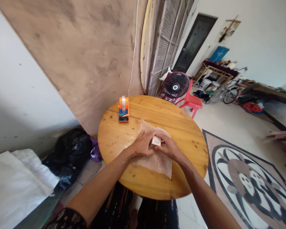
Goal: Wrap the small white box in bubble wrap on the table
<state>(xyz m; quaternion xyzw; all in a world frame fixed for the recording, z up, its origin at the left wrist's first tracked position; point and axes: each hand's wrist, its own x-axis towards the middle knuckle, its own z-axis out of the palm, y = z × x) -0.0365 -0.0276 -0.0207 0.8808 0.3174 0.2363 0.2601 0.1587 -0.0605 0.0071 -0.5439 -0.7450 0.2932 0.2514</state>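
Note:
A sheet of bubble wrap (157, 162) lies on the round wooden table (124, 133). On it sits a small white box (156, 141). My right hand (168, 147) is closed around the box from the right. My left hand (141, 144) presses down beside it on the left, fingers together on the bubble wrap and touching the box. An orange and blue tape dispenser (123, 109) stands at the far left of the table, well away from both hands.
A large brown board (85, 54) leans on the wall behind the table. A red fan (175, 86) and a red plastic chair (192, 101) stand beyond it. Black bags (69, 152) and white fabric (16, 181) lie left. A patterned rug (248, 181) lies right.

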